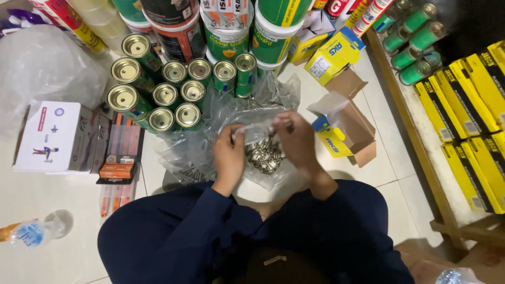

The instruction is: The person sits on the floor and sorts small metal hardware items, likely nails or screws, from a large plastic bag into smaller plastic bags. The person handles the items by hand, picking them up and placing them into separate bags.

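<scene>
White tiled floor (63, 231) is crowded with green cans (173, 94), tubs and yellow boxes (468, 100). A clear plastic bag (252, 126) of metal screws (263, 155) is pinched at its top by left hand (229, 158) and right hand (297, 139), fingers closed on it, low over the floor. Fingertips are blurred; legs hide floor below.

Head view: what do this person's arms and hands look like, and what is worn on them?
Both arms wear long dark navy sleeves ending at the wrists. The left hand and right hand are bare: no gloves. No rings, watch or bracelets show, though the picture is soft.
</scene>
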